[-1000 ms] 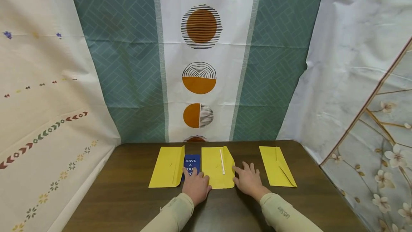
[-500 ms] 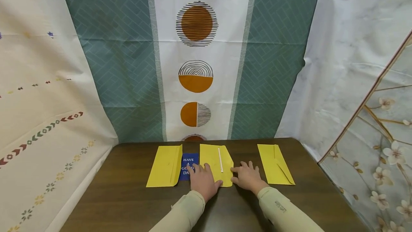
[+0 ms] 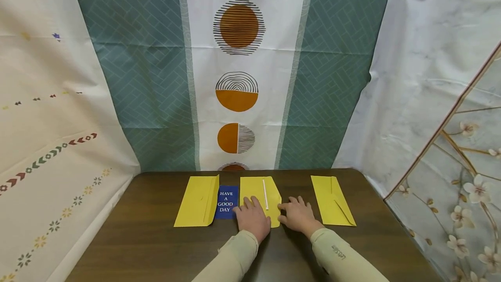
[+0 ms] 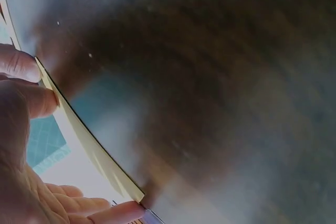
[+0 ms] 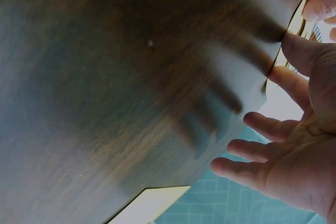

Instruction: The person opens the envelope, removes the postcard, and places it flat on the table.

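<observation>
In the head view, a yellow envelope (image 3: 250, 186) lies at the middle of the table with its flap unfolded to the right and a white strip (image 3: 265, 196) along the flap. My left hand (image 3: 252, 218) rests over its lower part, fingers spread, one fingertip near a blue card (image 3: 226, 195) printed HAVE A GOOD DAY. Thumb and index finger of my right hand (image 3: 299, 215) touch the right edge of the flap. The right wrist view shows that hand's other fingers (image 5: 241, 169) stretched out. Along the envelope's near edge (image 4: 89, 145) sits my left thumb.
Left of the card lies another yellow envelope (image 3: 195, 201), its flap partly raised. A third yellow envelope (image 3: 330, 199) lies to the right of my right hand. Patterned cloths (image 3: 156, 77) hang behind and beside the dark wooden table (image 3: 148, 247).
My left hand has moved right, off the blue card and onto the middle envelope, uncovering the card's lettering. My right hand stays at the flap's edge. The head view has shifted slightly.
</observation>
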Motion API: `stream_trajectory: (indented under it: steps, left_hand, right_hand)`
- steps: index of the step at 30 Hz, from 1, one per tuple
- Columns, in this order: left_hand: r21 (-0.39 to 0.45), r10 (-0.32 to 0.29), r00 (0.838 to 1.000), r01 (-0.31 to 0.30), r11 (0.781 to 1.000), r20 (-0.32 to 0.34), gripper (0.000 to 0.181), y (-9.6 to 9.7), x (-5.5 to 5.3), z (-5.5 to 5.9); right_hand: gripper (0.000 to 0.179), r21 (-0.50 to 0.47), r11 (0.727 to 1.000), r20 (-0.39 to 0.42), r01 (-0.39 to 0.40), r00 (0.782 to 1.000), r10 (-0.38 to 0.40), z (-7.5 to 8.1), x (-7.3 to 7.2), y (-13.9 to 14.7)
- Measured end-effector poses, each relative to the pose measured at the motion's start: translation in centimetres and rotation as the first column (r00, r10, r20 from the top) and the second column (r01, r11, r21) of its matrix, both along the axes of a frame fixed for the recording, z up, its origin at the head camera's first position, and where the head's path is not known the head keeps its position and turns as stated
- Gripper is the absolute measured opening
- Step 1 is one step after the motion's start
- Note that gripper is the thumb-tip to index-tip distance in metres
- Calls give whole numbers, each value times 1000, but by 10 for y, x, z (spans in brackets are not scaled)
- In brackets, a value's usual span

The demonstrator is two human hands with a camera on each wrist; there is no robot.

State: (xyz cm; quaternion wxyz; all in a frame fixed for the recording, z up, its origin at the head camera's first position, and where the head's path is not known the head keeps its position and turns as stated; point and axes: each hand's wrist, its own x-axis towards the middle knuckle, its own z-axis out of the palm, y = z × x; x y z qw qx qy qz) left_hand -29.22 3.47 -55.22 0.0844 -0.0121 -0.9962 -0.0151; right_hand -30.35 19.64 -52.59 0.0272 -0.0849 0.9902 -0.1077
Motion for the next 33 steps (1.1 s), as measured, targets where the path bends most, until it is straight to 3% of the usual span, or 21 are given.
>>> stream_trajectory:
  steps: [5,10,13,17,20,22,25,27,28,30,33]
  left_hand:
    - [65,33,999,-32,997,-3,82,3,-2,0]
    - [112,54,998,-50,992,-37,72,2,-1,-2]
    - [142,54,996,-43,989,-75,66,2,0,-4]
    - [199,50,991,-24,980,-128,58,2,0,-5]
    - [233,53,988,-18,972,-142,57,0,0,-5]
    - [245,55,988,-20,969,-141,56,-1,0,-4]
    - [254,60,988,-22,967,-142,54,-1,1,-3]
    - [251,60,988,-23,968,-140,53,-1,2,-3]
    - [253,60,988,-23,967,-142,52,0,3,-3]
    - [252,58,988,-20,968,-145,52,0,3,-3]
    - [246,57,987,-19,969,-149,53,0,4,-1]
  right_hand:
    - [42,17,999,-81,-47,996,49,0,-2,-5]
    - [36,84,982,-248,-168,951,184,-4,-6,-15]
    - [33,99,976,-269,-193,939,213,-5,-9,-19]
    - [32,-21,987,-210,-158,966,150,-6,-17,-21]
    - [34,-237,965,-110,-109,990,85,-5,-23,-24]
    - [38,-432,901,2,-33,999,38,-4,-27,-26]
    - [47,-680,721,187,136,982,-10,-5,-32,-29]
    - [52,-758,607,280,241,960,-32,-6,-34,-31]
    - [55,-775,567,310,277,950,-40,-6,-35,-32]
    - [58,-792,520,342,320,938,-57,-7,-36,-34]
    - [61,-796,491,360,355,929,-88,-6,-37,-37]
